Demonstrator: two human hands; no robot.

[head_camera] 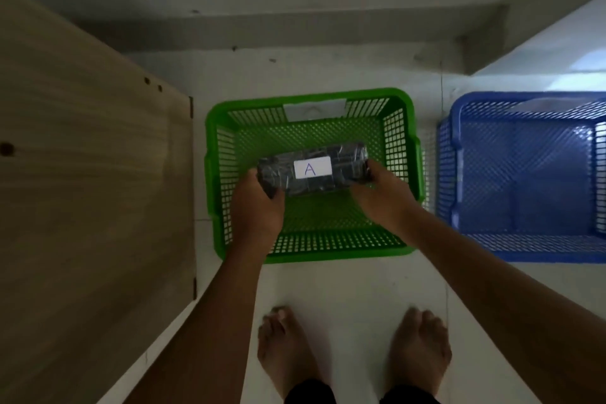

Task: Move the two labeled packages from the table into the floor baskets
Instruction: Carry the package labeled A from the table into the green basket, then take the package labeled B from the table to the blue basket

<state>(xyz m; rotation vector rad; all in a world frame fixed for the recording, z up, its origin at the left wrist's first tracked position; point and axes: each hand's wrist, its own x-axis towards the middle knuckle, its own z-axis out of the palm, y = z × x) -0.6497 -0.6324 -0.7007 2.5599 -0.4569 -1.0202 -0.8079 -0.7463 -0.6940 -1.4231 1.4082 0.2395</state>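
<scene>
A black plastic-wrapped package point(344, 167) with a white label reading "A" is held over the inside of the green basket point(213, 154) on the floor. My left hand point(257, 203) grips its left end and my right hand point(382, 195) grips its right end. Whether the package touches the basket's bottom I cannot tell. A blue basket point(521, 174) stands to the right of the green one with nothing in it. No second package is in view.
A wooden table top point(82, 174) fills the left side, its edge close beside the green basket. My two bare feet point(354, 348) stand on the pale floor in front of the baskets. A wall runs behind the baskets.
</scene>
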